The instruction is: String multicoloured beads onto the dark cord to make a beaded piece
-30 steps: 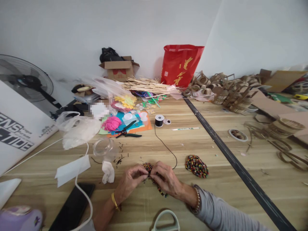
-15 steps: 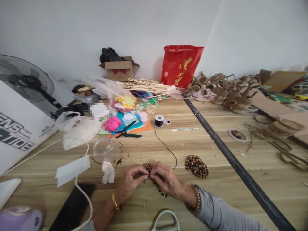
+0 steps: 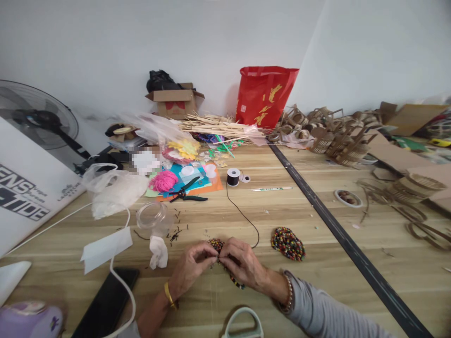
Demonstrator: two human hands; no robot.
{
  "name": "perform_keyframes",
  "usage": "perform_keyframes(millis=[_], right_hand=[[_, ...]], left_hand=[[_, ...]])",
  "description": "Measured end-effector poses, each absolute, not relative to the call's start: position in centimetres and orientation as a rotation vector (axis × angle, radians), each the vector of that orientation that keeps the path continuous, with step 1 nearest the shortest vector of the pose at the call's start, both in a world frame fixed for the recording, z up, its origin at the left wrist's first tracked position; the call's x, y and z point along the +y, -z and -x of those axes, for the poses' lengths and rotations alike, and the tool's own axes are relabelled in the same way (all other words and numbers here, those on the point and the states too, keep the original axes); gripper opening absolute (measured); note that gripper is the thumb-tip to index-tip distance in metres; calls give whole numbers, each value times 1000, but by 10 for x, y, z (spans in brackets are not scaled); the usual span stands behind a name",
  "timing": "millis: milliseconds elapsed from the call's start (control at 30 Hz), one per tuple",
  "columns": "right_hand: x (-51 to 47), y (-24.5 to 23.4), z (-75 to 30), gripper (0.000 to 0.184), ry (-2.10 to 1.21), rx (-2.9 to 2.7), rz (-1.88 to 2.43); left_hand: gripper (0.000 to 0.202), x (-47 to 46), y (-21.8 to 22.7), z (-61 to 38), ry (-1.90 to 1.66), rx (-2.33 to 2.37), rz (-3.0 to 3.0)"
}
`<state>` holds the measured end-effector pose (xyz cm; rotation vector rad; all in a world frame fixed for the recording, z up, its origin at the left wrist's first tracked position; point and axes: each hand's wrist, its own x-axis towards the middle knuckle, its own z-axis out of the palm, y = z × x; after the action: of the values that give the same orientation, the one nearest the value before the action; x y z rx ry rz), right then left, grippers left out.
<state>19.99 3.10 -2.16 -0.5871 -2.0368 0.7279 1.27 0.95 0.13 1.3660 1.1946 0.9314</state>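
In front of me, my left hand [image 3: 195, 259] and my right hand [image 3: 244, 264] meet fingertip to fingertip. Both are closed in a pinch on a string of small multicoloured beads [image 3: 216, 243]; which part they grip, bead or cord, is too small to tell. Some of its beads show beyond the fingers, others hang below my right hand. A thin black cord [image 3: 243, 213] curves from a spool [image 3: 233, 177] down to near my right hand. To the right lies a coiled heap of similar bead strings [image 3: 288, 244].
Black-handled pliers [image 3: 183, 191] rest on coloured paper beside pink yarn [image 3: 164, 180]. A clear jar [image 3: 151, 216], black cord scraps [image 3: 174, 234], a crumpled tissue [image 3: 158, 252] and a phone [image 3: 105, 300] lie left. A pale green scissor-like handle [image 3: 243, 317] is nearest me. Woven baskets [image 3: 352, 145] stand right.
Both hands stay almost in place, fingertips still together. The beads just below the fingertips have shifted slightly and show less now.
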Motion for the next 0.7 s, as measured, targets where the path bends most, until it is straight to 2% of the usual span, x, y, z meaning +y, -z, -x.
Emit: perform_keyframes(millis=[700], right_hand=[[31,17,-200,9,-731,-2029,567]], left_hand=[[10,8,0,-12,-934,1205,-1256]])
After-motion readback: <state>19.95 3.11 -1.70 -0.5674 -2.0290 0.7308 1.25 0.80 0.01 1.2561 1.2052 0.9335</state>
